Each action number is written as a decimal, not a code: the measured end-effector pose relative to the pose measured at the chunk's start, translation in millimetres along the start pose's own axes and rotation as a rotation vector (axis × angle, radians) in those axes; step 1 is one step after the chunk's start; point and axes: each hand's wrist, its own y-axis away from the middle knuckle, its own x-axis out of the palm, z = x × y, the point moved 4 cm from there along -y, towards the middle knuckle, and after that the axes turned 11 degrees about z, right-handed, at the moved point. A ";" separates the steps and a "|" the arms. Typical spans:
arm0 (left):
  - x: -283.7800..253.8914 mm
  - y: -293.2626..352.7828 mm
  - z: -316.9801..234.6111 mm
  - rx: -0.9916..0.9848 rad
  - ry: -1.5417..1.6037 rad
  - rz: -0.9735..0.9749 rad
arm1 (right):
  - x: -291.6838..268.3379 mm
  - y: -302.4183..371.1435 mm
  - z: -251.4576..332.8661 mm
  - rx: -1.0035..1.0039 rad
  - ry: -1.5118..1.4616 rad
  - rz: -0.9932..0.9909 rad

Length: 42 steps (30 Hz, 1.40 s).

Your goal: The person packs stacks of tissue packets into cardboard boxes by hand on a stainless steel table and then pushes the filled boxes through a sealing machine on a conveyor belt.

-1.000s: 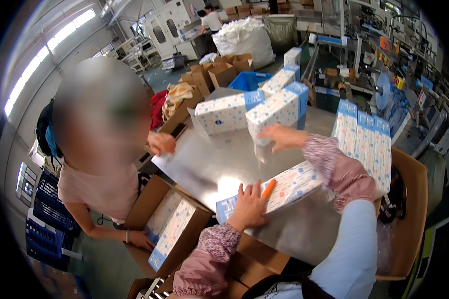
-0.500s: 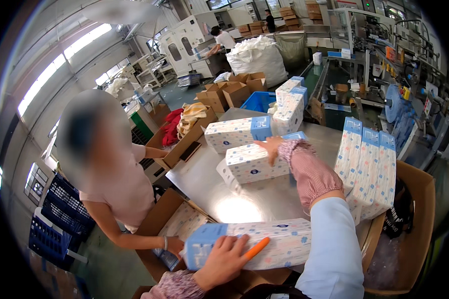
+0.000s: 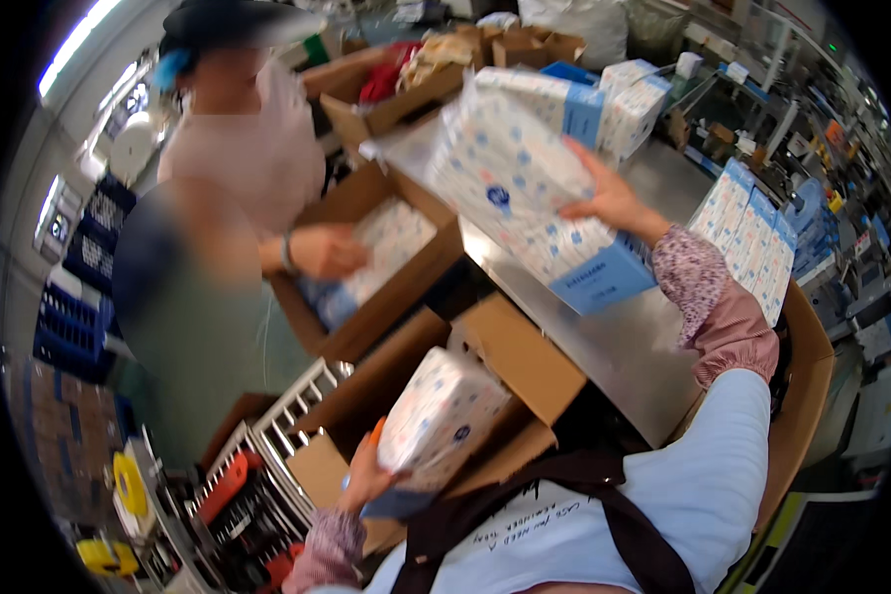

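Observation:
My left hand (image 3: 362, 479) grips a white pack with blue dots (image 3: 441, 416) and lowers it into an open cardboard box (image 3: 510, 356) at the table's near edge. An orange tool sticks up between its fingers. My right hand (image 3: 612, 203) holds a second, larger dotted pack with a blue end (image 3: 535, 193), tilted above the steel table (image 3: 624, 337). Across the table another person's hand (image 3: 322, 250) rests on packs inside a second cardboard box (image 3: 366, 317).
More dotted packs stand in a row at the table's right edge (image 3: 747, 233) and stacked at its far end (image 3: 629, 99). Open cartons (image 3: 406, 84) lie behind. A white wire rack (image 3: 292, 396) and orange and yellow items (image 3: 228, 485) sit low on the left.
My view tipped down. My left hand carried its pack off the table into the near box. My right hand lifted a pack from the table and swung it toward me.

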 end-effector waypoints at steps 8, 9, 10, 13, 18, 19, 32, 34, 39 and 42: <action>185.5 -39.0 64.3 -0.138 -0.371 0.364 | 220.5 40.2 119.5 -0.721 -0.093 0.338; 199.2 -36.8 74.2 -0.116 -0.319 0.349 | 263.7 37.0 97.5 -0.693 -0.021 0.511; 213.1 -35.2 82.6 -0.100 -0.257 0.328 | 307.5 35.3 71.7 -0.666 0.051 0.695; 187.3 -27.0 46.2 -0.022 -0.135 0.233 | 404.7 61.6 -13.8 -0.793 0.444 0.785; 163.1 -37.1 34.6 0.041 -0.121 0.101 | 497.3 95.0 -132.5 -0.363 0.590 1.238; 164.1 -34.1 40.4 -0.017 -0.085 0.102 | 465.1 77.3 -97.7 -0.350 0.515 1.316; 86.7 -46.8 2.7 -0.238 0.337 0.393 | -142.5 -213.4 -238.0 0.335 0.894 -0.308; 67.3 -42.0 -27.7 -0.318 0.337 0.204 | -133.9 -224.1 -236.7 0.421 0.956 -0.285; 76.9 -41.7 -23.7 -0.490 0.583 0.113 | -85.7 -227.2 -201.1 0.462 0.918 0.005; 88.7 -124.2 39.9 -0.157 0.535 0.110 | -80.2 -210.5 -177.3 0.492 0.750 0.191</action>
